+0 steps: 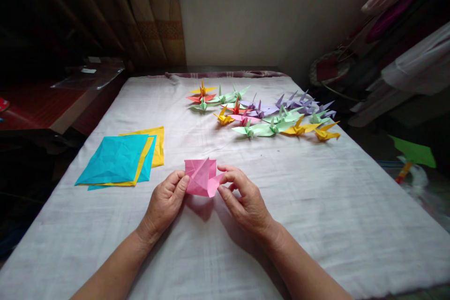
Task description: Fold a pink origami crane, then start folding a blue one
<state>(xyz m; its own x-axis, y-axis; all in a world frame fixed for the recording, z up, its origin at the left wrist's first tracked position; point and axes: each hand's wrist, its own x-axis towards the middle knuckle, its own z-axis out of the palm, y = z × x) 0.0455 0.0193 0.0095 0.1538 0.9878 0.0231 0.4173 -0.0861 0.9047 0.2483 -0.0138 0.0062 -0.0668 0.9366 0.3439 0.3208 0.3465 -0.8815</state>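
A partly folded pink paper [201,177] is held just above the white cloth [316,206] between both hands. My left hand [165,204] pinches its left edge with thumb and fingers closed. My right hand [244,197] pinches its right corner, fingers curled. Both forearms reach in from the bottom of the view.
A small stack of flat blue and yellow paper squares [121,158] lies to the left. Several folded paper cranes [267,115] in yellow, green, purple, pink and red sit in a group at the far right. A dark wooden surface [42,103] borders the left; hanging clothes [404,56] crowd the right.
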